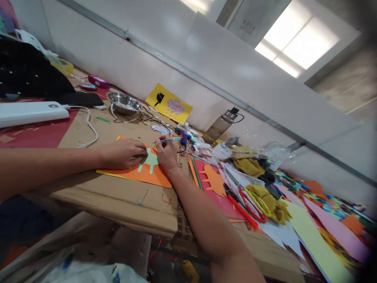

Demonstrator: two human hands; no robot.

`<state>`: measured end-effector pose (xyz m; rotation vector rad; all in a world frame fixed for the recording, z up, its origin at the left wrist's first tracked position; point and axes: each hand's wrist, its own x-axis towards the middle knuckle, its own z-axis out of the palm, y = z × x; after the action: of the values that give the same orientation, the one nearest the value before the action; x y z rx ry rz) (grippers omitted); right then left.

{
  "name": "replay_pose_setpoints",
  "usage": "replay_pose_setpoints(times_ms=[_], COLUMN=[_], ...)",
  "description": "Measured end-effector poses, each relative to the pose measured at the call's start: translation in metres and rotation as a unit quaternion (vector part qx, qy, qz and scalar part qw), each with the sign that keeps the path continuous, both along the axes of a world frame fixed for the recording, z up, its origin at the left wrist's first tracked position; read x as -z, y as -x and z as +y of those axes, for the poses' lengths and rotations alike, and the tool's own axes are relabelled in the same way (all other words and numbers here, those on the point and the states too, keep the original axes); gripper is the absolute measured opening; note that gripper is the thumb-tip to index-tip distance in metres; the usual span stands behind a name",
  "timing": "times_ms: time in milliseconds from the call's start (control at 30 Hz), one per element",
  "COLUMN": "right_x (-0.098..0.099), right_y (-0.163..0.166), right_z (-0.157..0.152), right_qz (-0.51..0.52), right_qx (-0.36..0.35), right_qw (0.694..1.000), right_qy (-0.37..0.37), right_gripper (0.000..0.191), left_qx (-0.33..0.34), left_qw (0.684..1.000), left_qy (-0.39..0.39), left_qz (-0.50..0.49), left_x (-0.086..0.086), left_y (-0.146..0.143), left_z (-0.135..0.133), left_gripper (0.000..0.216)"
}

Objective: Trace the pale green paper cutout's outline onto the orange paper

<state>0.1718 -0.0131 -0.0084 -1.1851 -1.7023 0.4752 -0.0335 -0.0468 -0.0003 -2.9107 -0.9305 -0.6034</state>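
Head view: the pale green cutout (150, 158) lies between your left hand (125, 154), bent on the orange sheet (160, 179) (its grip you cannot tell), and your right hand (167, 156), holding a pen (173, 139) crosswise; the cutout's legs point toward you.

2 hands: left hand (125, 154), right hand (168, 154); 1 pen (172, 139), 2 paper cutouts: 1 pale green cutout (150, 158), 1 orange cutout (215, 180). Also 1 yellow card (165, 100) with 2 figures (176, 105), 1 metal bowl (124, 101), 1 bottle (220, 126), 1 glue gun (184, 136). Scissors (244, 214) overlap, paper scraps (338, 206) heaped, can't count either.
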Motion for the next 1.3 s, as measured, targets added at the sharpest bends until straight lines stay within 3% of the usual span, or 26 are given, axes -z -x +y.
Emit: replay_pose_setpoints(times_ms=[367,867,1300], right_x=[-0.006,-0.001,0.000], right_y=[-0.008,-0.018,-0.021], right_z=[-0.011,-0.023,-0.023], right_qz=[0.088,0.284,0.327], right_qx=[-0.007,0.005,0.005], right_qw=[0.996,0.942,0.925], right_qy=[0.018,0.180,0.195], right_gripper=[0.021,0.038,0.041], left_qx=[-0.005,-0.007,-0.027], left_qw=[1.000,1.000,0.999], left_qy=[-0.012,0.007,0.019], left_qz=[-0.006,-0.010,0.000], left_x=[0.008,0.012,0.014], left_y=[-0.004,-0.008,-0.008], left_z=[0.002,-0.009,-0.009], left_gripper=[0.022,0.013,0.016])
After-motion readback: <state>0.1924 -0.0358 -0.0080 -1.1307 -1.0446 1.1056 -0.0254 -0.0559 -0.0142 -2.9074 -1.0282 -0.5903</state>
